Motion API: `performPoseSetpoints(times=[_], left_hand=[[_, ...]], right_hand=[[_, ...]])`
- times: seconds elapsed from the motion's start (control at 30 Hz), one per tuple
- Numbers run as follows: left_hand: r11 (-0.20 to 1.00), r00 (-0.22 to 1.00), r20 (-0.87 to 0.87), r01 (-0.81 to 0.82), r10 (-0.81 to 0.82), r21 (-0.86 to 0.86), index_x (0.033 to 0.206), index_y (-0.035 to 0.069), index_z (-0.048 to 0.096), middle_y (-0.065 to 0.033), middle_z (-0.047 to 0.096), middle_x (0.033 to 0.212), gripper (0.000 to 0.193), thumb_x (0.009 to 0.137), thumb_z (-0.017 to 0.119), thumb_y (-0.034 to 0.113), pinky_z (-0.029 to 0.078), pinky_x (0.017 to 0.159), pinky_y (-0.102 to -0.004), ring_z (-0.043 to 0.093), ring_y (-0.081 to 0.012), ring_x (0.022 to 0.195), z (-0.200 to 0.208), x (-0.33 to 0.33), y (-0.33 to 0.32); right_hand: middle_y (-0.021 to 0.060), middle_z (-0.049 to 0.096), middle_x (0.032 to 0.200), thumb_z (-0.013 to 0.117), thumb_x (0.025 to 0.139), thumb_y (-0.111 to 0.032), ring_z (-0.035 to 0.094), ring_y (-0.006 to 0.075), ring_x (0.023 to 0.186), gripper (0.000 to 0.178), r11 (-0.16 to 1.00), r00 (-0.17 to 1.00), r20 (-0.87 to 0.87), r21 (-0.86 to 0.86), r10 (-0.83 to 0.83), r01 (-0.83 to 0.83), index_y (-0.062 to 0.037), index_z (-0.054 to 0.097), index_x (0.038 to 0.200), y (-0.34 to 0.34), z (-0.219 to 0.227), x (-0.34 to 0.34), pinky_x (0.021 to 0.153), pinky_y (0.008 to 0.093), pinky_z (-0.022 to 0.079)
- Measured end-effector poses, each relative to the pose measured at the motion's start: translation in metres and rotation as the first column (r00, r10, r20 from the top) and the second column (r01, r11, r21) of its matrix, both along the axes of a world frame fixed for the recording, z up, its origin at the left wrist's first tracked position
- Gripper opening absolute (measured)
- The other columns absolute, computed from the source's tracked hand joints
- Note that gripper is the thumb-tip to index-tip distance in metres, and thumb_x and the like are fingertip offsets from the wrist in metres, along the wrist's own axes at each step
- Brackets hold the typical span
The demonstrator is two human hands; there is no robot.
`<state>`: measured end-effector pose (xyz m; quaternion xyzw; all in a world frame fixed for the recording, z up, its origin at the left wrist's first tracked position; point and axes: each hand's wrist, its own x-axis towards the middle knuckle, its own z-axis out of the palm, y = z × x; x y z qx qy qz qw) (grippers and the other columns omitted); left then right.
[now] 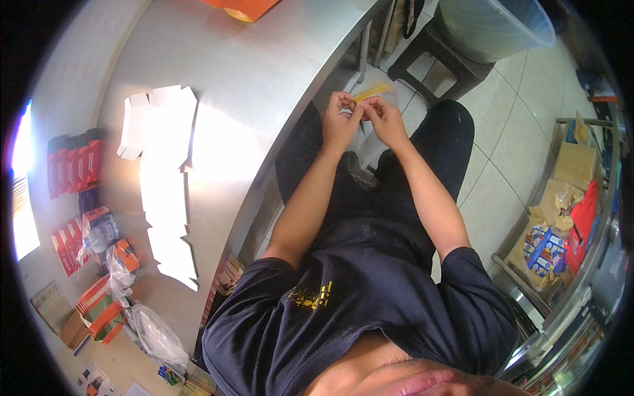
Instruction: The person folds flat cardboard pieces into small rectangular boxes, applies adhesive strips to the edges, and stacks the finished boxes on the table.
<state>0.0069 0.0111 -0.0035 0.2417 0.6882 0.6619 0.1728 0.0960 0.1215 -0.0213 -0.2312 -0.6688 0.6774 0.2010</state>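
Over the gap between my knees, my left hand (339, 121) and my right hand (386, 123) meet with their fingertips close together. Pinched between both is a thin see-through plastic piece with a yellow band (375, 90), which looks like a small bag. Its clear part spreads out beyond the right fingers, and its lower part is hidden by the hands. Both hands are closed at the fingertips, off the right edge of the steel table (264, 86).
On the table lie white flat cardboard box blanks (165, 191) and an orange item (244, 6). Red boxes (74, 165) and plastic bags (155, 336) line the left side. A clear tub (492, 30) sits on a dark stool (446, 69). Cardboard boxes (574, 165) fill a rack at right.
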Motion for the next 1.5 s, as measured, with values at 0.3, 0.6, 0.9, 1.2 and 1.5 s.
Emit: performPoseSetpoints(times=[0.3,0.6,0.9,1.2,1.5], left_hand=[[0.987,0.98,-0.181,-0.109,0.086,-0.122,0.113,0.003,0.053,-0.0052,0.058,0.085,0.031,0.084,0.063,-0.005,0.055,0.071,-0.0303,0.06,-0.0137,0.077,-0.014,-0.008,-0.003],[0.964,0.652,0.757,-0.221,0.032,0.15,0.134,0.002,0.029,-0.017,0.059,0.114,0.052,0.089,0.055,-0.003,0.059,0.088,-0.0421,0.063,-0.023,0.098,-0.019,-0.018,-0.008],[0.932,0.933,0.302,-0.08,0.196,-0.355,0.142,0.013,0.024,-0.0126,0.053,0.11,0.088,0.08,0.086,0.022,0.054,0.076,-0.0342,0.058,-0.0194,0.091,-0.038,-0.007,-0.004],[0.998,0.871,0.49,0.015,-0.04,0.055,0.124,0.008,0.053,-0.0055,0.065,0.113,0.045,0.094,0.076,0.032,0.054,0.079,-0.0292,0.063,-0.0146,0.096,-0.032,-0.009,0.013],[0.974,0.735,0.641,0.128,-0.22,0.186,0.121,0.008,0.063,-0.0057,0.066,0.112,0.038,0.096,0.073,0.035,0.06,0.085,-0.033,0.068,-0.0161,0.098,-0.058,-0.014,-0.002]], right_hand=[[0.0109,0.074,0.083,0.074,0.094,-0.031,0.071,0.0171,0.071,0.033,0.959,0.959,0.277,0.284,-0.06,-0.022,-0.0004,0.068,0.106,-0.002,0.008,0.003,0.063,0.0281,0.054],[0.0175,0.073,0.1,0.064,0.097,-0.051,0.073,0.0214,0.083,0.066,0.956,0.908,0.384,-0.291,0.165,-0.05,0.0102,0.063,0.12,-0.007,0.017,-0.002,0.067,0.0345,0.056],[0.0341,0.067,0.11,0.054,0.086,-0.003,0.065,0.0493,0.106,0.058,0.878,0.868,0.347,0.442,-0.355,0.182,0.0064,0.046,0.143,0.018,0.002,0.006,0.093,0.0496,0.05],[0.0207,0.065,0.123,0.064,0.082,0.002,0.061,0.0432,0.114,0.049,0.728,0.923,0.385,0.639,-0.021,-0.249,-0.0067,0.059,0.129,-0.006,0.05,0.013,0.094,0.0495,0.05],[0.0174,0.071,0.085,0.069,0.092,-0.011,0.073,0.0283,0.077,0.013,0.836,0.944,0.142,0.515,-0.298,0.187,0.0008,0.064,0.091,-0.009,0.057,0.013,0.072,0.0381,0.054]])
